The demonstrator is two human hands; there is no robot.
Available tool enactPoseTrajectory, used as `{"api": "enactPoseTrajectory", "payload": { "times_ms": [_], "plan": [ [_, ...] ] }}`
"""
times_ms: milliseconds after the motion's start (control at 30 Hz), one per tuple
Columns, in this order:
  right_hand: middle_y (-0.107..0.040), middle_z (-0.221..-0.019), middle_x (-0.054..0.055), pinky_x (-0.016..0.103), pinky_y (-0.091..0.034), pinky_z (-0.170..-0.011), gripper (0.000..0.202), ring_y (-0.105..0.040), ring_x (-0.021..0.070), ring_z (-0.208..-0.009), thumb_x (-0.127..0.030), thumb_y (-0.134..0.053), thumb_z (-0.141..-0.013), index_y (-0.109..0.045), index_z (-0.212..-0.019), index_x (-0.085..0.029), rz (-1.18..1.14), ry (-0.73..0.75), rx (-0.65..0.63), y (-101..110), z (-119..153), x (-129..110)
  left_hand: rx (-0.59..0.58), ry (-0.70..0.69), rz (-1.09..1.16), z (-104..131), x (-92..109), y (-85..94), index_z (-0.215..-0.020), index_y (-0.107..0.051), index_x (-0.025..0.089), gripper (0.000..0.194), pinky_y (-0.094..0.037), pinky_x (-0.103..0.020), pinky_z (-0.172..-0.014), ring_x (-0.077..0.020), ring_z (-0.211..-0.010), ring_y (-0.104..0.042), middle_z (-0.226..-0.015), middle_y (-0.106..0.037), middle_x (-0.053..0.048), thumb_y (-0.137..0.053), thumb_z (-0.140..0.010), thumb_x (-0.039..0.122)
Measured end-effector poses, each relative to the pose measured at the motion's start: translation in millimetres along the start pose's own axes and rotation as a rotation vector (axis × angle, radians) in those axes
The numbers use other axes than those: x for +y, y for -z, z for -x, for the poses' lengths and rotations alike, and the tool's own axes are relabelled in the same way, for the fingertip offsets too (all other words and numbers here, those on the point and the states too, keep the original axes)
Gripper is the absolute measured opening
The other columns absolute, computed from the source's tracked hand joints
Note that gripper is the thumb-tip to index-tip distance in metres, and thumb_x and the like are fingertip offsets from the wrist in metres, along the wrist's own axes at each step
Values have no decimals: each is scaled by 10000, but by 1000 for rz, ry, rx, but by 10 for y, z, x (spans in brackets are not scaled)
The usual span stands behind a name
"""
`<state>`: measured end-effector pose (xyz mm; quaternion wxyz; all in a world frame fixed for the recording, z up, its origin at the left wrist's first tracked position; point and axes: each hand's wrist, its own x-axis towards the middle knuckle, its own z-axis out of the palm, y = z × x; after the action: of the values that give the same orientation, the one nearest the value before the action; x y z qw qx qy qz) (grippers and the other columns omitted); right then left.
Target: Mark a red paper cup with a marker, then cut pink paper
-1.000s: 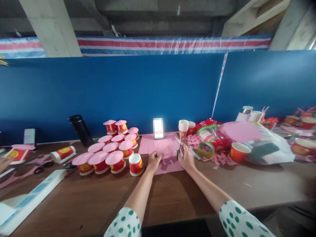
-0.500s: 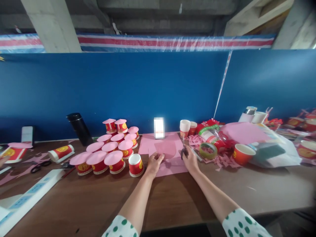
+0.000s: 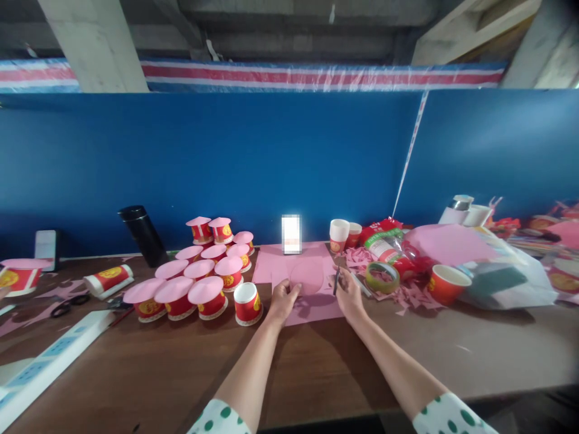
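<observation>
Between my hands is a round pink paper disc [image 3: 307, 276], pinched at its left edge by my left hand [image 3: 286, 299]. My right hand [image 3: 348, 290] is closed around dark scissors [image 3: 336, 281], a little to the right of the disc. Pink paper sheets [image 3: 316, 311] lie flat on the table beneath both hands. Left of my left hand, an upside-down red cup [image 3: 248, 304] stands without a disc. Beyond it are several red cups [image 3: 212, 301] topped with pink discs.
On the right are white cups [image 3: 339, 234], a tape roll [image 3: 382, 276], pink scraps [image 3: 418, 296], a red cup [image 3: 447, 283] and a plastic bag [image 3: 506, 283]. A black bottle [image 3: 143, 236], fallen cup [image 3: 108, 279] and power strip [image 3: 56, 355] are on the left.
The scissors in my right hand have turned and now look more upright and shorter in view. My left hand stays at the disc's edge. The view has shifted slightly.
</observation>
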<state>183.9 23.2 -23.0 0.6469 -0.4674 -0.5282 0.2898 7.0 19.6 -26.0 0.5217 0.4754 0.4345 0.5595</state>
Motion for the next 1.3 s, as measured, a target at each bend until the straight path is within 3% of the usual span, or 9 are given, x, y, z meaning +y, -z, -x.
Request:
{"api": "enactPoseTrajectory", "payload": {
  "times_ms": [200, 467, 800, 1133, 1300],
  "plan": [
    [-626, -825, 48, 291, -487, -650, 459, -593, 177, -756, -368, -697, -630, -574, -1026, -172, -142, -49, -21, -52, 45, -108, 1, 10, -15, -1, -27, 11, -759, -566, 140, 351, -368, -197, -377, -93, -415, -494, -553, -562, 25, -681, -603, 433],
    [-605, -789, 12, 253, -484, -582, 480, -575, 147, -678, -310, -774, -532, -557, -943, -191, -225, -81, -99, -67, 50, -65, -69, -67, -75, 50, 36, -10, -758, -592, 139, 295, -407, -201, -466, -115, -530, -536, -613, -588, 2, -664, -631, 395],
    [-557, -570, -59, 205, -415, -454, 534, -516, 102, -495, -307, -767, -529, -518, -982, -175, -251, -160, -120, -63, 92, -140, -114, -74, -105, 91, 98, -17, -828, -629, 133, 283, -413, -209, -478, -128, -555, -549, -639, -617, -8, -638, -657, 358],
    [-564, -590, -57, 213, -431, -463, 523, -530, 107, -511, -316, -759, -535, -505, -977, -199, -318, -177, -105, -53, 74, -101, -133, -128, -94, 106, 137, -33, -900, -636, 135, 346, -460, -243, -646, -167, -714, -594, -785, -665, -57, -685, -632, 347],
    [-602, -660, -26, 208, -427, -444, 492, -548, 120, -549, -333, -762, -539, -533, -953, -197, -338, -190, -60, -13, 40, -82, -178, -152, -131, 107, 134, -35, -807, -646, 134, 285, -418, -212, -560, -131, -618, -553, -706, -648, -25, -678, -637, 361]
  ]
}}
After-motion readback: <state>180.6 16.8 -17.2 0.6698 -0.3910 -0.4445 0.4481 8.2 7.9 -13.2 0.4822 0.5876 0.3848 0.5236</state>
